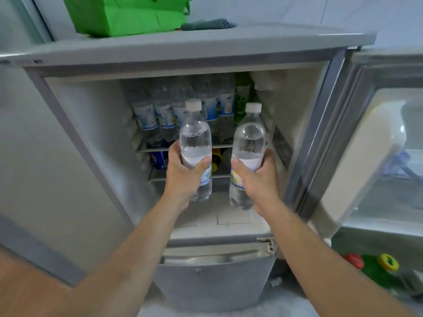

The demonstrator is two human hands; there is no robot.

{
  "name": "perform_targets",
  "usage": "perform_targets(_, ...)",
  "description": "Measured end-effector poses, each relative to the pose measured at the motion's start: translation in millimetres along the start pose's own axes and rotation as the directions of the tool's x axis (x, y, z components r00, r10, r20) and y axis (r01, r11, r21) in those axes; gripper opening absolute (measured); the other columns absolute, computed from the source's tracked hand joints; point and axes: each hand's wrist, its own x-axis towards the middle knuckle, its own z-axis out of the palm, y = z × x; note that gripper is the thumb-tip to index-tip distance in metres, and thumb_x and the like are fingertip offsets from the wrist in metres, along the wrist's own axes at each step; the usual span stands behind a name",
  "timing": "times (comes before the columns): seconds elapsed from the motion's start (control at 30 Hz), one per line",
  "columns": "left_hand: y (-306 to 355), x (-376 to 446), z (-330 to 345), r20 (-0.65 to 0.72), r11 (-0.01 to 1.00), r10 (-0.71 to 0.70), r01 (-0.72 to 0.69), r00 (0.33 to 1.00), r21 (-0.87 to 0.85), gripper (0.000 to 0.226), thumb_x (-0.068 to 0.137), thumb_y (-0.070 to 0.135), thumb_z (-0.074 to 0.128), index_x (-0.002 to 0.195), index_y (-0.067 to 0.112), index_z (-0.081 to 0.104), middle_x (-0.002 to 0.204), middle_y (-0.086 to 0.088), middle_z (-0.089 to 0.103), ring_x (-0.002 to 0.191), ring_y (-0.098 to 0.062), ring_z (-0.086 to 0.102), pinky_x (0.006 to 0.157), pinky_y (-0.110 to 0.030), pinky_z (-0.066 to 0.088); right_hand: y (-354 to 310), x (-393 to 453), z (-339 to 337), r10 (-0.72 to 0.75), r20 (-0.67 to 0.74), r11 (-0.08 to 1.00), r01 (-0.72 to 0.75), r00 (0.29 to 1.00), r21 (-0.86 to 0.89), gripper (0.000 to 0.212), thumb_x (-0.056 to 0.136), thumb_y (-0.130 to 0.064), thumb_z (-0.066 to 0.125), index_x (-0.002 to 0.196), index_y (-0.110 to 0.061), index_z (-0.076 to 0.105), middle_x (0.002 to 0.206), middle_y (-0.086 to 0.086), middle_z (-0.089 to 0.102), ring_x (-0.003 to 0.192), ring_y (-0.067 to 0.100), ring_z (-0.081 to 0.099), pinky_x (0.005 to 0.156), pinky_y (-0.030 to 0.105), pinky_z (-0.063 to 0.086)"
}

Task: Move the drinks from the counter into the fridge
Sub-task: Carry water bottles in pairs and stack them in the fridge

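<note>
Before the open fridge [96, 124], door [357, 143] swung wide to the right, probably so both arms can reach the cavity together; top shelf already packed with labelled bottles [160, 115], cans just visible on the shelf below. Held upright side by side at the mouth of the cavity, two clear water bottles: left bottle [195, 133] clamped in the left hand [183, 177], right bottle [249, 136] clamped in the right hand [256, 177]. Each grip wrapped low around the label band, thumb across the front, so neck and white cap stand clear above, likely to keep the bottles steady while going in.
</note>
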Motion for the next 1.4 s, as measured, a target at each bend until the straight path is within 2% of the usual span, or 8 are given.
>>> perform_targets(0.2,6.6,79.7,23.1,0.054,0.982,0.11,-0.117,0.992,0.147,0.074,0.071,0.03,0.087,0.128,0.032,0.039,0.113,0.015,0.061,0.1,0.004,0.06,0.081,-0.017,0.051,-20.8,73.7,26.3,-0.103,-0.117,0.992,0.094,0.988,-0.087,0.063,0.073,-0.046,0.079,0.127,-0.039,0.047,0.116,-0.014,0.064,0.101,0.009,0.062,0.076,0.024,0.052)
perform_targets(0.47,7.3,150.6,56.1,0.069,0.95,0.211,-0.221,0.975,0.221,0.071,0.077,0.028,0.081,0.135,0.024,0.041,0.126,0.002,0.056,0.112,-0.012,0.057,0.094,-0.029,0.049,-18.2,152.6,58.6,-0.183,-0.174,0.983,0.177,0.967,-0.051,0.071,0.077,-0.027,0.082,0.138,-0.019,0.048,0.132,0.002,0.061,0.12,0.02,0.06,0.099,0.043,0.053)
perform_targets(0.63,-5.7,164.3,70.7,0.039,0.935,0.235,-0.236,0.971,0.263,0.077,0.08,0.027,0.08,0.145,0.017,0.039,0.141,-0.003,0.05,0.128,-0.017,0.048,0.108,-0.033,0.042,-11.6,171.2,78.8,-0.167,-0.158,0.984,0.175,0.973,0.035,0.077,0.08,-0.027,0.082,0.145,-0.023,0.041,0.138,-0.009,0.053,0.125,0.009,0.052,0.092,0.01,0.046)
perform_targets(0.73,-12.4,164.2,70.3,0.0,0.94,0.255,-0.248,0.967,0.235,0.075,0.083,0.028,0.077,0.147,0.018,0.038,0.141,0.0,0.053,0.128,-0.014,0.052,0.109,-0.036,0.044,-9.8,175.3,85.9,-0.145,-0.077,0.987,0.149,0.986,0.056,0.076,0.082,-0.025,0.08,0.147,-0.023,0.04,0.145,-0.002,0.051,0.131,0.015,0.051,0.101,0.025,0.046)
perform_targets(0.87,-18.7,160.2,59.5,0.058,0.854,0.321,-0.315,0.945,0.414,0.083,0.089,0.04,0.07,0.155,0.019,0.024,0.146,-0.002,0.051,0.128,-0.016,0.053,0.097,-0.016,0.039,-11.4,177.7,85.9,-0.152,-0.009,0.987,0.152,0.988,0.059,0.064,0.081,-0.014,0.08,0.137,-0.016,0.049,0.134,0.003,0.06,0.123,0.017,0.058,0.103,0.043,0.051)
perform_targets(1.0,-13.0,160.0,50.8,0.172,0.618,0.399,-0.402,0.901,0.676,0.091,0.085,0.047,0.071,0.154,0.013,0.021,0.148,-0.011,0.039,0.126,-0.026,0.052,0.094,-0.036,0.048,-10.8,175.6,79.0,-0.137,0.013,0.99,0.137,0.99,0.011,0.068,0.081,-0.021,0.081,0.14,-0.021,0.047,0.137,-0.001,0.058,0.124,0.015,0.056,0.103,0.038,0.051)
perform_targets(1.13,-17.4,153.4,48.0,0.145,0.703,0.374,-0.382,0.916,0.6,0.092,0.086,0.035,0.074,0.155,0.02,0.015,0.15,-0.01,0.038,0.122,-0.025,0.056,0.094,-0.037,0.05,0.8,170.2,72.8,-0.137,0.026,0.977,0.139,0.99,-0.16,0.06,0.077,-0.031,0.083,0.129,-0.025,0.054,0.126,-0.006,0.064,0.112,0.01,0.062,0.097,0.039,0.054)
perform_targets(1.4,-45.8,152.7,48.3,0.075,0.782,0.312,-0.301,0.947,0.546,0.038,0.086,0.029,0.073,0.108,0.015,0.046,0.084,0.005,0.064,0.072,-0.013,0.061,0.063,-0.022,0.049,13.8,166.1,81.4,-0.146,-0.018,0.9,0.126,0.989,-0.417,0.039,0.081,-0.038,0.074,0.116,-0.025,0.06,0.113,-0.002,0.069,0.103,0.02,0.066,0.084,0.036,0.054)
